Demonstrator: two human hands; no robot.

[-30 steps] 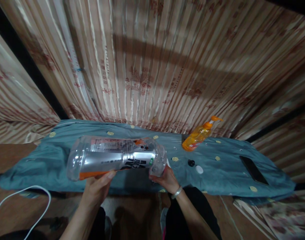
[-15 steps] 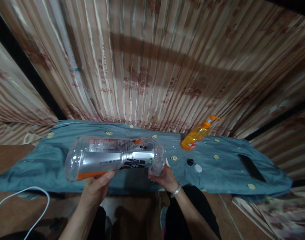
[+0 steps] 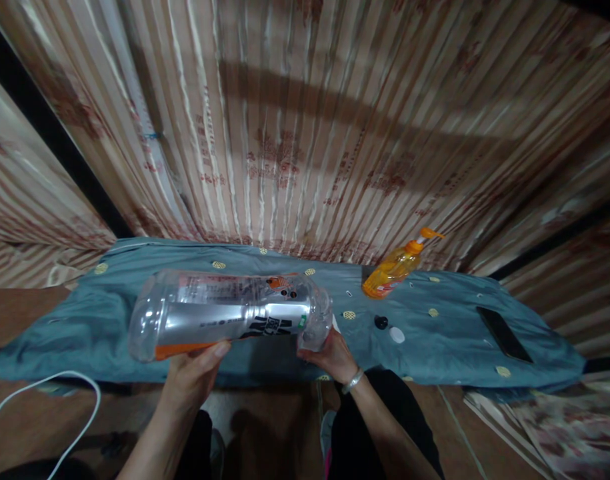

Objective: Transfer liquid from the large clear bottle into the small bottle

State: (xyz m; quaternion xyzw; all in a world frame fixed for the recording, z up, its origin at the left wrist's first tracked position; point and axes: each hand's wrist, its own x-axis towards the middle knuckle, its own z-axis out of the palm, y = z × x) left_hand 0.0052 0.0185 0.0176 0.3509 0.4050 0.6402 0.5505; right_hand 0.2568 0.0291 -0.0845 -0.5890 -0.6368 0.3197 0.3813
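A large clear plastic bottle with a silver and orange label lies sideways in the air above the bed, its base to the left. My left hand grips it from below near the base, thumb on the near side. At the right end, my right hand is closed around the bottle's narrow neck part, and its fingertips are partly hidden. A bit of something white shows behind that hand; I cannot make out what it is. The bottle looks empty.
On the blue-green sheet stand a pump bottle of orange liquid, a small black cap, a white disc and a dark phone. Behind hangs a striped curtain. A white cable loops at lower left.
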